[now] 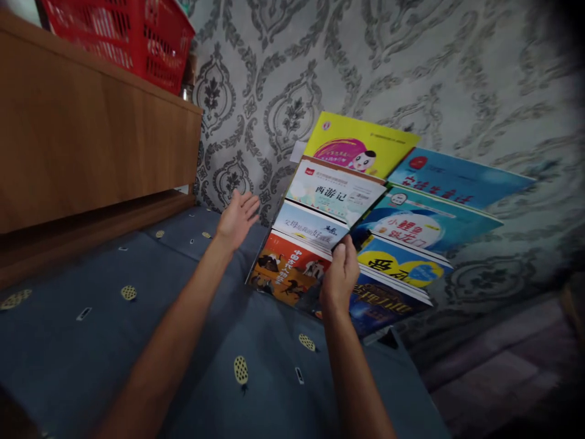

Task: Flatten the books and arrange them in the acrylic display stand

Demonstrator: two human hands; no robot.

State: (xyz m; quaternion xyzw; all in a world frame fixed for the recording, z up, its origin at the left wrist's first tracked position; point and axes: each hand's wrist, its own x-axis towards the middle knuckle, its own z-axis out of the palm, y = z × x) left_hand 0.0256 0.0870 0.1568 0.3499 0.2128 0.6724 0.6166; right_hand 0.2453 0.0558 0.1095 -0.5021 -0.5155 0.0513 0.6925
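Several children's books lean in two overlapping rows against the patterned wall. My right hand (340, 274) is closed in a pinch on the lower corner of the white book (333, 192) in the left row. Below that book sit a light blue one (306, 225) and a red one (286, 268). A yellow book (361, 143) stands at the top. My left hand (237, 216) hovers with its fingers stretched out just left of the row, touching nothing.
The books rest on a blue dotted cloth (137, 305). A wooden shelf unit (91, 134) stands at the left with a red basket (132, 36) on top. More blue books (425, 219) fill the right row. A dark floor (503, 366) lies at the lower right.
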